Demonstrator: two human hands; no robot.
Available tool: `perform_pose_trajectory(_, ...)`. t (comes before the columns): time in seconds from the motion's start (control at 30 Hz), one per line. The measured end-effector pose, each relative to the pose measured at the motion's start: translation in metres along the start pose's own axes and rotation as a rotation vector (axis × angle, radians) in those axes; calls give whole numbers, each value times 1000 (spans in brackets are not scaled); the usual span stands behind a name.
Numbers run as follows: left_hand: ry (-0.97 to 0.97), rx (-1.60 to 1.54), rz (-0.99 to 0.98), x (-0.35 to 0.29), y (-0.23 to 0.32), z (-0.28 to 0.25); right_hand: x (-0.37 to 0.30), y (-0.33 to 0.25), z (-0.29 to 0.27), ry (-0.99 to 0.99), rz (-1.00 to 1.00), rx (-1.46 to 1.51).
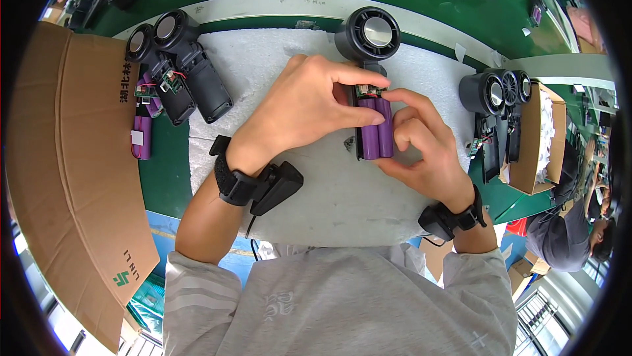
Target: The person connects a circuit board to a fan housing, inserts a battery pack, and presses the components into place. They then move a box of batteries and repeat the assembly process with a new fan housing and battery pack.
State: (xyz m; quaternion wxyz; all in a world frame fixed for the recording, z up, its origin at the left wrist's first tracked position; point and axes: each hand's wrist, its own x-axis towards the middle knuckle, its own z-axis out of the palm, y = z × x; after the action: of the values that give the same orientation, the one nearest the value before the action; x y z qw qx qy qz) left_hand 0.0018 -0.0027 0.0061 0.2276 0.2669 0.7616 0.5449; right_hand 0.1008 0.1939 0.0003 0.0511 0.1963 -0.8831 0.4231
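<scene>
Head view: a pale grey foam mat (329, 214) lies on the green workbench (164, 181), between a large brown cardboard box (76, 158) at left and three black round-headed fans (490, 94) at right. Centrally, the left hand (293, 109) and right hand (426, 145) hold a purple two-cylinder battery pack (376, 137) in a black plastic housing (359, 146); both partly hide its green circuit board (366, 91), whose wiring seems red.

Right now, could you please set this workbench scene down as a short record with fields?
Left hand: thumb on the purple batteries, index finger by the circuit board
Right hand: index finger and thumb at the batteries' right side
Central fan: black, handle open, head pointing away from the person
Surface: white foam mat on a green table
Left side: two black fans, large cardboard box
Right side: three black fans, small open carton
</scene>
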Motion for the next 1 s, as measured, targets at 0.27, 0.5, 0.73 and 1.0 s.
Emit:
perform_pose_trajectory(0.27, -30, -53, -22, 0, -5, 1, 1, 6, 1, 17, -17, 70)
perform_pose_trajectory(0.5, -40, -49, 0, 1, -6, 2, -2, 2, 2, 21, 17, 37)
perform_pose_trajectory(0.73, -56, -36, -46, 2, -5, 0, 2, -1, 3, 18, 23, 12)
perform_pose_trajectory(1.0, -31, -122, -77, 0, -1, 7, 8, 5, 1, 11, 42, 64)
